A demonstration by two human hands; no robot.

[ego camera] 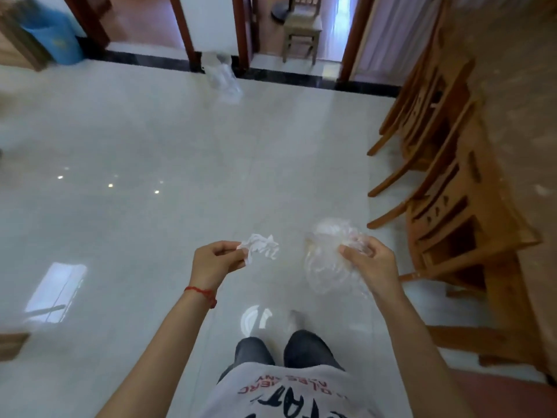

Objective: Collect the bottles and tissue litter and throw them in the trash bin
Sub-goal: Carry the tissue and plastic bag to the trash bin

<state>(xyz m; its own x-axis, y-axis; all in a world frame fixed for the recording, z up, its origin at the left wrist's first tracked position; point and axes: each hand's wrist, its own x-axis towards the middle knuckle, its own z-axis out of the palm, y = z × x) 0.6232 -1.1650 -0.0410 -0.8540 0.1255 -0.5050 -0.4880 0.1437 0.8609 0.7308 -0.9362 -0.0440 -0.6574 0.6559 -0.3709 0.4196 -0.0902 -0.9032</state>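
Note:
My left hand (215,260) pinches a crumpled white tissue (261,245) in front of me, above the tiled floor. My right hand (369,262) is closed on a clear crumpled plastic bottle or bag (325,260); blur keeps me from telling which. Far ahead, by the doorway pillar, a clear plastic bag (222,75) stands on the floor, its contents too blurred to make out. A blue bin (55,36) stands at the far left against the wall.
Several wooden chairs (446,164) line the right side along a table. Another wooden chair (302,28) stands beyond the far doorway. A dark floor strip (301,78) marks the room's far edge. My legs (283,348) show below.

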